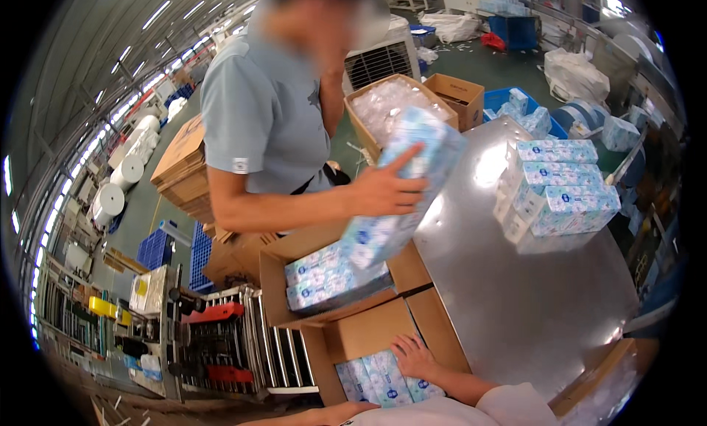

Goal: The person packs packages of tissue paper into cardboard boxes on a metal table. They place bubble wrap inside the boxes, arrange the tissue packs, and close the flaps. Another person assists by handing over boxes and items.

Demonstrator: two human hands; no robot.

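Note:
Light-blue printed tissue packs (384,380) lie side by side in the near open carton (361,330). My right hand (414,357) rests on the rightmost packs by the carton's inner wall, its fingers spread and not wrapped round anything. My left hand (359,409) is at the carton's near left side, low in the picture; its fingers are mostly hidden. Just beyond stands a second open carton (274,284) with tissue packs (324,275) in it. Over this one, a co-worker's hand (387,190) grips a long tissue bundle (421,150), tilted and slightly blurred.
A metal table (530,308) on the right carries several tissue bundles (574,209). On the left, a roller conveyor (283,352) reaches the cartons. The co-worker (265,117) stands across from me, near stacked flat cardboard (180,168) and a carton of clear plastic (390,109).

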